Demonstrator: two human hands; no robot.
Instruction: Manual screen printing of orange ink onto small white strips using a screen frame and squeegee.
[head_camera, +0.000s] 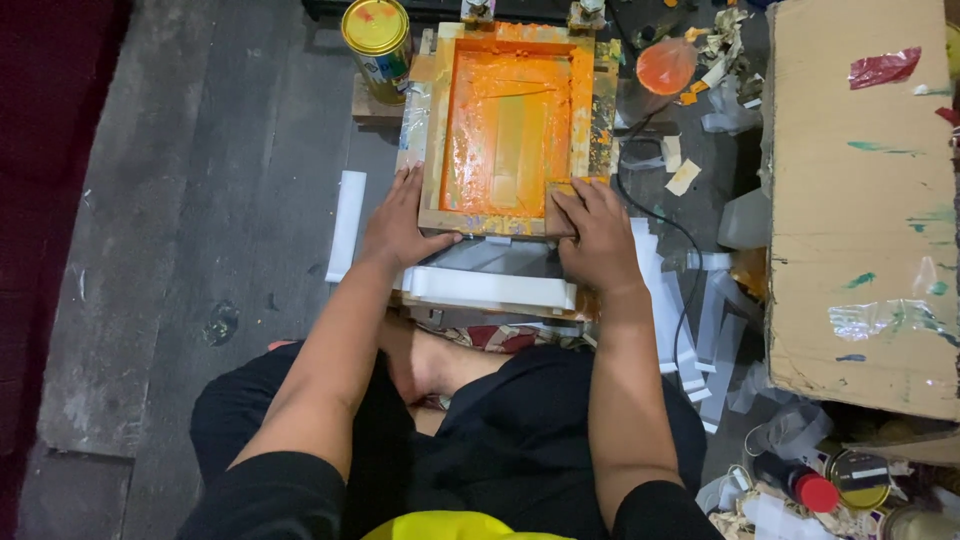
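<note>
A wooden screen-printing frame (432, 120) coated in orange ink lies flat on the floor in front of me. My left hand (400, 225) presses on the frame's near left corner, fingers spread. My right hand (597, 235) grips a small wooden squeegee (558, 205) at the frame's near right corner, on the orange mesh. A stack of white strips (490, 288) lies under the frame's near edge, above my crossed legs.
A yellow-lidded ink can (377, 35) stands at the frame's far left. A large cardboard box (860, 200) stands on the right. White strips (700, 330), a black cable (680, 235), an orange plastic bag (665, 65) and small cans (860, 480) litter the right side. One white strip (347, 222) lies left.
</note>
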